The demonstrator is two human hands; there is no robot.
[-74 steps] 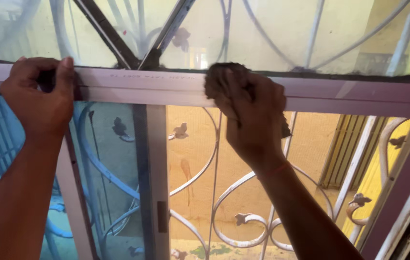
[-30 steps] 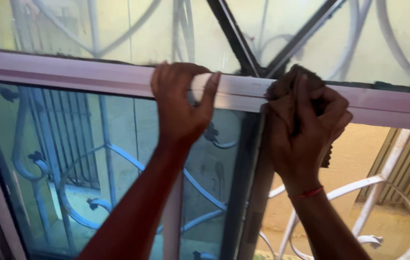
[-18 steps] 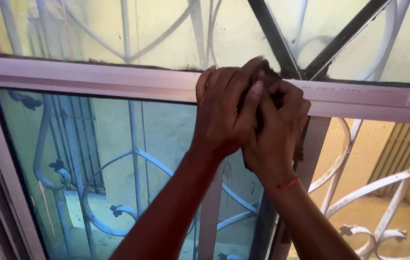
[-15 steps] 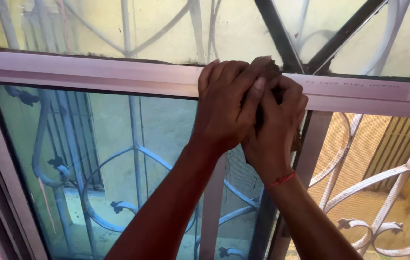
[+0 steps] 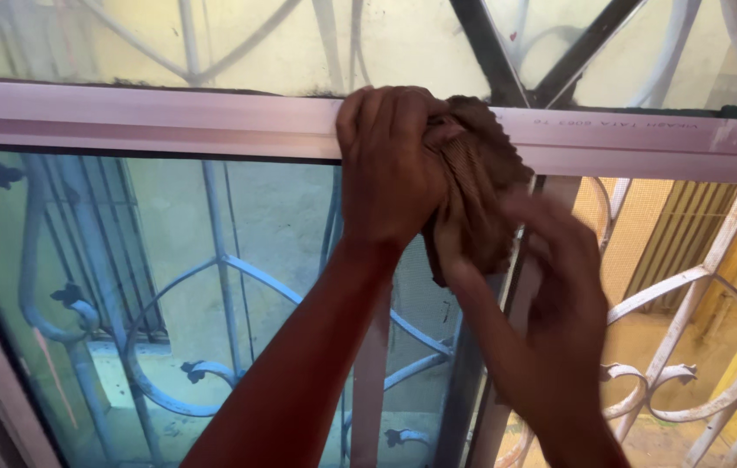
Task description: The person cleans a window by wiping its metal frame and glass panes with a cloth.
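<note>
My left hand [image 5: 390,165] is closed over a crumpled brown cloth [image 5: 477,186] and holds it against the pale horizontal rail of the window frame [image 5: 143,121]. The cloth hangs down to the right of that hand, over the upright where the two sliding panes meet. My right hand [image 5: 559,286] is lower and to the right, blurred, with its fingers apart; its thumb lies close under the cloth's lower edge, and I cannot tell whether it touches.
A blue-tinted sliding pane [image 5: 169,286] fills the left. The right side opens onto a white scrolled metal grille [image 5: 689,321] and a yellow wall. Frosted glass with dark diagonal bars [image 5: 507,43] sits above the rail.
The cloth has passed from my right hand to my left. My right hand has let go and dropped down and to the right. Earlier my right hand rubbed the cloth leftward along the rail.
</note>
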